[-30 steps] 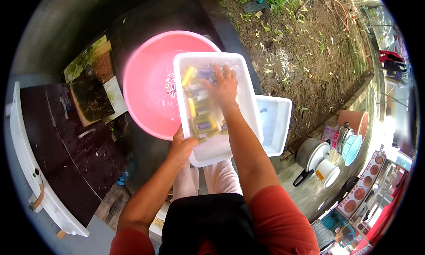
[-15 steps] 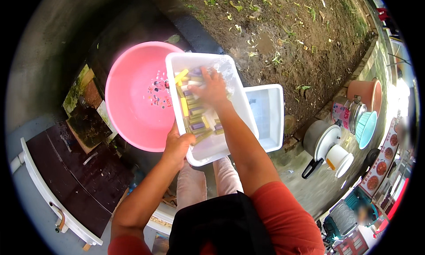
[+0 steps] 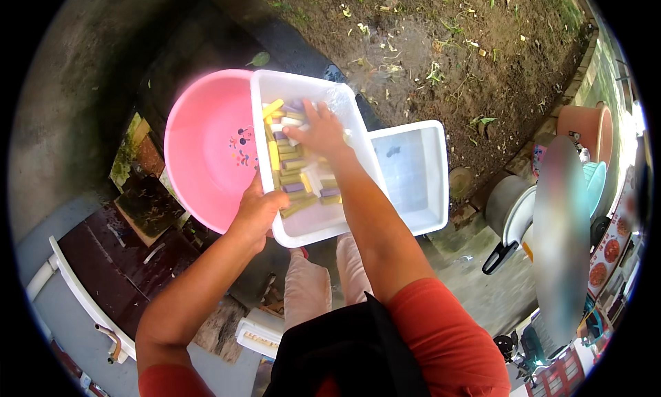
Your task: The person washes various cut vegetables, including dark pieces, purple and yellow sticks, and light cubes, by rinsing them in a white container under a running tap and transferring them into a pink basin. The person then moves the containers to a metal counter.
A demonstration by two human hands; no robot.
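My left hand point(image 3: 258, 210) grips the near left rim of a white rectangular tub point(image 3: 313, 226), which is tilted over the edge of a pink round basin point(image 3: 203, 145). Inside the tub lie several yellow, purple and white blocks point(image 3: 292, 173) in shallow water. My right hand point(image 3: 320, 130) reaches into the tub with fingers spread, pressing on the blocks at its far end.
A second white tub point(image 3: 413, 173), with a little water in it, sits just right of the first. Bare soil lies beyond. A pan with a black handle point(image 3: 506, 221), pots and colourful containers stand at the right. Dark wet boards and a white frame are at lower left.
The view has shifted, so the tubs and basin now sit lower and more central. My right hand stays in the tub on the blocks; my left hand keeps its grip on the rim.
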